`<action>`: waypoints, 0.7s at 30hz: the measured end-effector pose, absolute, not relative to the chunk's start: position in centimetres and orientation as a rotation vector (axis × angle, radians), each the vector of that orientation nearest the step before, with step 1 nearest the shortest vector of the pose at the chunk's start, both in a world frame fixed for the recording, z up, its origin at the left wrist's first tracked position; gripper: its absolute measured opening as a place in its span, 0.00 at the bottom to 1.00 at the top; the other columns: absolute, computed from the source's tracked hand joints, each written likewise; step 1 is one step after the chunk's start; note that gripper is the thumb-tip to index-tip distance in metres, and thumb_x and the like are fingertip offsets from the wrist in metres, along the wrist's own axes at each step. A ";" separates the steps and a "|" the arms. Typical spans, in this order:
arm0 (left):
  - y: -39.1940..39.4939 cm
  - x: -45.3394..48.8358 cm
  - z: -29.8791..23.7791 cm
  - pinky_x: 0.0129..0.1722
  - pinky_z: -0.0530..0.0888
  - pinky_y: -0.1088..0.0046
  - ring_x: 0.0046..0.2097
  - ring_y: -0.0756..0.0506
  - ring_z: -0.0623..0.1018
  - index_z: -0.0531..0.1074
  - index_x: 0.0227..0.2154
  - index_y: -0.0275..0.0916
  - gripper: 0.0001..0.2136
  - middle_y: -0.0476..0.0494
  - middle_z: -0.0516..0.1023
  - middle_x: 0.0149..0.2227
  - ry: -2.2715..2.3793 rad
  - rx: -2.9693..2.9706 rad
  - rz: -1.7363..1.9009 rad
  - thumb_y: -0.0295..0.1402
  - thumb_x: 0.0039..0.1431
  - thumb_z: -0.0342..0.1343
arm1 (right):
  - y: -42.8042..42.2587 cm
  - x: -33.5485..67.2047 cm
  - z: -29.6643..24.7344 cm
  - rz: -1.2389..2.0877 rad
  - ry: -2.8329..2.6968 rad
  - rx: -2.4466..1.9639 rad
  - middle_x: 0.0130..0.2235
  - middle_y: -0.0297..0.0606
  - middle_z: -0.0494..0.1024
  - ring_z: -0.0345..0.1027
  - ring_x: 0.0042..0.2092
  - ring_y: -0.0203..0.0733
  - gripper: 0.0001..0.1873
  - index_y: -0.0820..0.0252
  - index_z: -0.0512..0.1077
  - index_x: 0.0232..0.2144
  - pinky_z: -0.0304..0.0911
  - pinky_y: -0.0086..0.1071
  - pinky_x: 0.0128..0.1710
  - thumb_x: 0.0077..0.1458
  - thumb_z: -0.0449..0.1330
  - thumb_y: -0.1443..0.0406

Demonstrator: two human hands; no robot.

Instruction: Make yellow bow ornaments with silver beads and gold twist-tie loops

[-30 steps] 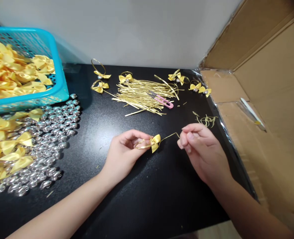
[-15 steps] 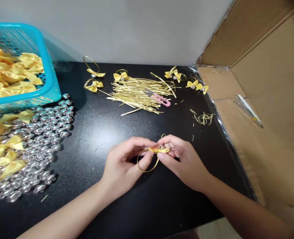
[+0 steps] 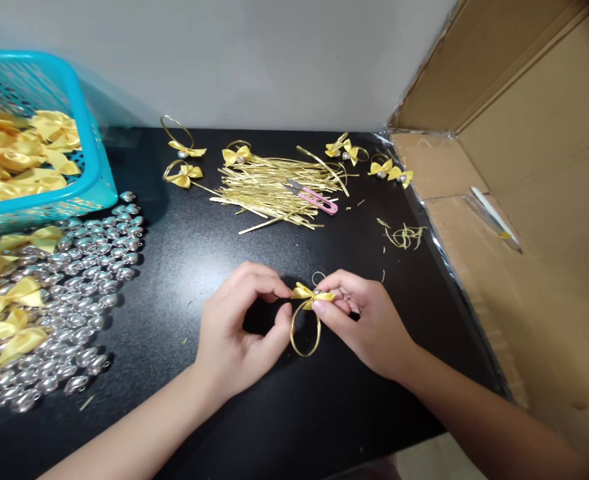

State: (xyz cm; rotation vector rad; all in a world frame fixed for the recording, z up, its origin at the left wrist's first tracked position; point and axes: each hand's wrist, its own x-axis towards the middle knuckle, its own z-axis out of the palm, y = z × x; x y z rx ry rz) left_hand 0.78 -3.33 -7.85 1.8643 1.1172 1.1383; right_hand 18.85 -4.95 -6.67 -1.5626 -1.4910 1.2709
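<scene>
A yellow ribbon bow [image 3: 303, 291] with a gold twist-tie loop [image 3: 292, 339] is held between the thumb and fingers of my right hand [image 3: 369, 320]. A silver bead behind the bow is mostly covered by my fingers. A thin end of the tie [image 3: 315, 274] curls out on the far side. My left hand [image 3: 242, 323] is open, thumb and forefinger parted. Its forefinger tip lies right by the bow's left wing; whether it touches I cannot tell.
At left, a blue basket [image 3: 90, 153] holds yellow bows, beside many silver beads [image 3: 87, 287] and loose bows [image 3: 9, 300]. Gold ties [image 3: 269, 183] lie behind my hands with pink thread snips [image 3: 319, 200]. Finished-looking bows [image 3: 184, 175] and tie scraps [image 3: 405, 237] lie around; cardboard [image 3: 504, 280] borders the right.
My left thumb and fingers have parted from the bow and drawn slightly left. The bow has turned to show more of its face, with the loop hanging toward me.
</scene>
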 end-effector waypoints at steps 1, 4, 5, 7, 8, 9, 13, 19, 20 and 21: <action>-3.2 0.7 -7.7 0.35 0.72 0.74 0.34 0.50 0.73 0.71 0.31 0.41 0.08 0.49 0.72 0.32 1.129 1.888 1.120 0.20 0.52 0.57 | -4.9 18.9 -6.6 1.257 -1.503 -1.560 0.19 0.25 0.58 0.53 0.22 0.29 0.05 0.59 0.69 0.28 0.53 0.25 0.23 0.52 0.60 0.63; -2.9 0.6 -7.1 0.39 0.72 0.73 0.37 0.49 0.75 0.75 0.30 0.41 0.07 0.46 0.74 0.35 1.122 1.835 1.044 0.24 0.57 0.53 | -5.0 18.9 -6.6 1.215 -1.541 -1.561 0.19 0.25 0.58 0.54 0.22 0.29 0.06 0.59 0.69 0.28 0.53 0.25 0.23 0.52 0.60 0.62; -2.9 0.7 -6.9 0.39 0.73 0.73 0.38 0.49 0.76 0.76 0.30 0.41 0.07 0.46 0.75 0.36 1.112 1.819 1.025 0.26 0.57 0.54 | -5.0 18.9 -6.6 1.199 -1.554 -1.565 0.20 0.25 0.58 0.55 0.23 0.29 0.06 0.59 0.69 0.28 0.53 0.25 0.23 0.52 0.60 0.62; -2.8 0.8 -6.7 0.39 0.73 0.74 0.37 0.49 0.77 0.76 0.29 0.40 0.04 0.46 0.76 0.35 1.109 1.829 0.996 0.27 0.55 0.57 | -5.0 18.9 -6.6 1.165 -1.587 -1.564 0.20 0.25 0.59 0.55 0.23 0.30 0.06 0.59 0.69 0.28 0.54 0.26 0.24 0.53 0.60 0.62; -2.7 0.9 -6.6 0.39 0.73 0.74 0.37 0.49 0.77 0.76 0.28 0.40 0.04 0.46 0.76 0.34 1.115 1.849 0.991 0.26 0.54 0.59 | -5.0 18.9 -6.7 1.148 -1.602 -1.561 0.20 0.25 0.59 0.56 0.23 0.30 0.06 0.59 0.69 0.28 0.54 0.26 0.24 0.53 0.60 0.63; -2.7 1.0 -6.6 0.38 0.73 0.75 0.36 0.49 0.77 0.76 0.27 0.40 0.04 0.47 0.76 0.34 1.122 1.870 0.994 0.25 0.53 0.59 | -5.0 18.9 -6.7 1.131 -1.617 -1.557 0.20 0.25 0.59 0.56 0.23 0.29 0.06 0.59 0.69 0.28 0.54 0.25 0.24 0.53 0.60 0.63; -2.8 1.2 -6.8 0.37 0.74 0.75 0.36 0.50 0.78 0.76 0.26 0.38 0.05 0.46 0.78 0.34 1.138 1.923 1.029 0.23 0.53 0.58 | -5.1 19.0 -6.8 1.071 -1.650 -1.534 0.20 0.25 0.59 0.55 0.22 0.28 0.06 0.60 0.70 0.27 0.54 0.25 0.24 0.52 0.61 0.63; -3.0 1.2 -7.0 0.37 0.76 0.73 0.37 0.47 0.81 0.74 0.24 0.37 0.05 0.44 0.82 0.34 1.130 1.866 1.011 0.22 0.50 0.59 | -5.2 18.8 -6.8 1.053 -1.678 -1.502 0.19 0.24 0.57 0.55 0.22 0.27 0.06 0.62 0.70 0.26 0.53 0.23 0.24 0.52 0.61 0.65; -3.0 1.2 -7.0 0.35 0.76 0.73 0.36 0.47 0.81 0.74 0.23 0.37 0.05 0.44 0.82 0.33 1.129 1.844 1.016 0.22 0.50 0.59 | -5.2 18.8 -6.9 1.048 -1.681 -1.499 0.19 0.24 0.57 0.55 0.22 0.27 0.07 0.62 0.70 0.26 0.53 0.23 0.24 0.53 0.61 0.65; -3.0 1.2 -7.0 0.34 0.77 0.74 0.35 0.47 0.82 0.74 0.23 0.37 0.05 0.43 0.82 0.33 1.130 1.824 1.019 0.22 0.50 0.59 | -5.2 18.8 -6.9 1.043 -1.683 -1.498 0.19 0.24 0.57 0.55 0.22 0.27 0.07 0.62 0.70 0.25 0.53 0.23 0.24 0.53 0.61 0.65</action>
